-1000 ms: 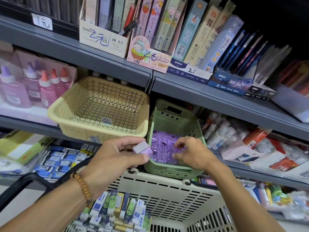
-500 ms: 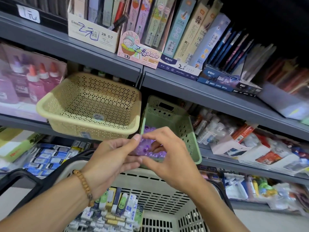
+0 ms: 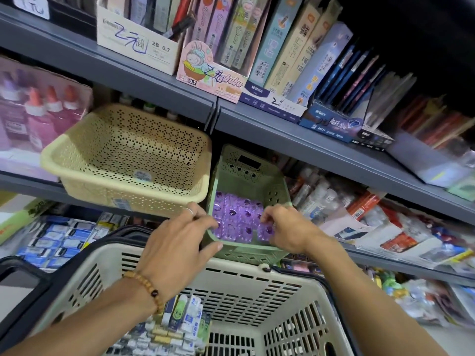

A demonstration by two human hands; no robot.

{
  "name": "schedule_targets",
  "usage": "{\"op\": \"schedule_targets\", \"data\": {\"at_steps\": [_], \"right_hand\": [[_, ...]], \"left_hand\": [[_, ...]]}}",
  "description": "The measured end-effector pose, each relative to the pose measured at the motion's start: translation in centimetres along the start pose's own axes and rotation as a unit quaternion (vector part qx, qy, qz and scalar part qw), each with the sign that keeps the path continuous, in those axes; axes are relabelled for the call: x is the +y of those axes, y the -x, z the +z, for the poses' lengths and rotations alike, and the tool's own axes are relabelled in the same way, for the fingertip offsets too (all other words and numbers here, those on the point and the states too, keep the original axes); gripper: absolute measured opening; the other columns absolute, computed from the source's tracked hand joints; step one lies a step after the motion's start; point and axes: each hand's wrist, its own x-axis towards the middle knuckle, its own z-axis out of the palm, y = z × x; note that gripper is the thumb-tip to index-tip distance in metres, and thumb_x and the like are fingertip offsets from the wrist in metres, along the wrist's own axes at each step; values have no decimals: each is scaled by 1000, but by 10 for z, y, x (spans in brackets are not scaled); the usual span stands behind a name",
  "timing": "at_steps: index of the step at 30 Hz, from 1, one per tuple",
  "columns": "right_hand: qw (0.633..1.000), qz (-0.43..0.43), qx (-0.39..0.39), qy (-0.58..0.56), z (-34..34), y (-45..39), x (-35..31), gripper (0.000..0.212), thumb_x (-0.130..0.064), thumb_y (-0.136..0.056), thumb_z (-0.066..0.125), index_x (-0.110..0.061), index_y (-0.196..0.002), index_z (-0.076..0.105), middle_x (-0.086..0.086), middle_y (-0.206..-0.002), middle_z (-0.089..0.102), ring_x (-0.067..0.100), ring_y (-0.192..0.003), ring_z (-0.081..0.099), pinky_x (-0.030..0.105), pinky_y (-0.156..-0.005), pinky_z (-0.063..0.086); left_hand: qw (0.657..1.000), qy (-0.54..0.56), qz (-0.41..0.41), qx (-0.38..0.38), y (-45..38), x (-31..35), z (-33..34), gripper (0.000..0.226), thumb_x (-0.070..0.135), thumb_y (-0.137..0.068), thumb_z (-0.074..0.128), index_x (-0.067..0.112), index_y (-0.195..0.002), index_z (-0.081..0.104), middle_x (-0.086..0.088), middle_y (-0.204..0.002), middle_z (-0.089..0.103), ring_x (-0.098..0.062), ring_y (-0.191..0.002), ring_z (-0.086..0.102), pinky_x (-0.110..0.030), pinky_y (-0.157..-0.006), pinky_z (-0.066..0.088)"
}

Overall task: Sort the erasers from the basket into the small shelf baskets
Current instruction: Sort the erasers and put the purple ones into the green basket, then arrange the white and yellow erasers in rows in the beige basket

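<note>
Head view: my right hand [image 3: 288, 228] curls its fingertips onto a purple heart eraser [image 3: 267, 229], seating it in the green shelf basket [image 3: 276, 194]. My left hand [image 3: 177, 242], fingers relaxed and holding nothing, rests at the basket's corner as a brace; remaining erasers [image 3: 180, 319] lie in the beige shopping basket [image 3: 244, 283] below

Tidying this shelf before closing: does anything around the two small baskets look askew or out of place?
The cream basket stands out: it is tilted, its front edge jutting past the shelf lip and tipped downward, and it looks empty. The green basket beside it also leans forward, but its purple erasers lie in neat rows. Nothing looks spilled.
</note>
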Motion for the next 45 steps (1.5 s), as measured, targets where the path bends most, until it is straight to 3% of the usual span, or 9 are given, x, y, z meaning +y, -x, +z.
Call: {"op": "schedule_targets", "data": {"at_steps": [7, 12, 18, 22, 27, 31, 35, 40, 45], "right_hand": [[1000, 14, -28, -3, 7, -12, -1, 28, -8, -83, 69, -24, -103, 61, 2, -107, 61, 19, -99, 57, 26, -86, 46], [951, 49, 292, -91, 15, 29, 14, 29, -27, -96, 56, -13, -120, 63, 3, -112, 61, 20, -107, 56, 30, -93, 41], [897, 144, 241, -342, 54, 32, 21, 33, -8, -101, 43, -11, -132, 52, -3, -99, 63, 11, -85, 64, 16, -75, 50], [886, 130, 253, -367, 50, 12, 27, 27, -6, -100, 41, -23, -113, 57, -4, -90, 65, 19, -86, 65, 35, -79, 55], [880, 124, 235, -393, 38, 2, 33, 23, -12, -102, 41, -15, -118, 58, -3, -94, 64, 6, -73, 56, 8, -51, 43], [836, 150, 299, -434, 42, 33, 22, 23, -20, -99, 53, -13, -119, 61, -3, -98, 67, 9, -85, 60, 21, -76, 44], [812, 123, 384, -422, 81, 87, -18, 10, -19, -92, 58, -26, -99, 61, -20, -80, 61, -10, -74, 59, 7, -65, 42], [897, 85, 48, -431, 144, 101, -60, 25, -24, -95, 59, -15, -73, 64, -4, -72, 66, 11, -68, 61, 21, -63, 43], [852, 167, -127, -479, 187, 80, -75, 41, -40, -101, 47, -11, -73, 57, 11, -83, 62, 20, -73, 56, 29, -66, 46]], "left_hand": [[1000, -10, 6, 17, -1, -6, 6, 41, 59, -87, 51, 37, -122, 57, 21, -107, 38, 1, -81, 42, -12, -72, 34], [1000, -10, 14, 23, -1, -6, 7, 44, 57, -86, 53, 35, -124, 59, 18, -109, 43, -1, -80, 45, -14, -74, 39], [999, -10, -3, 42, 0, -3, 12, 46, 52, -85, 61, 31, -125, 61, 18, -108, 44, -4, -82, 53, -22, -79, 49], [998, -14, -22, 55, -13, -1, 19, 45, 51, -85, 62, 29, -124, 62, 18, -105, 42, -2, -82, 54, -18, -77, 44], [997, -19, -44, 63, -28, 2, 23, 42, 48, -87, 62, 26, -122, 61, 15, -104, 42, -7, -85, 58, -23, -74, 49], [996, -5, -55, 68, -11, 10, 12, 40, 45, -87, 62, 27, -123, 62, 13, -110, 47, -7, -91, 57, -24, -78, 48], [996, 34, -45, 72, 58, -6, 7, 30, 35, -86, 63, 24, -114, 66, 11, -109, 51, -5, -87, 56, -26, -81, 50], [976, -139, -133, -107, 112, -55, 36, 71, 62, -74, 65, 36, -134, 38, 0, -130, 41, -18, -117, 40, -32, -92, 40], [936, -259, -137, -196, 109, -65, 80, 103, 91, -56, 48, 54, -141, 4, -5, -154, 25, -37, -138, 23, -63, -107, 22]]}}
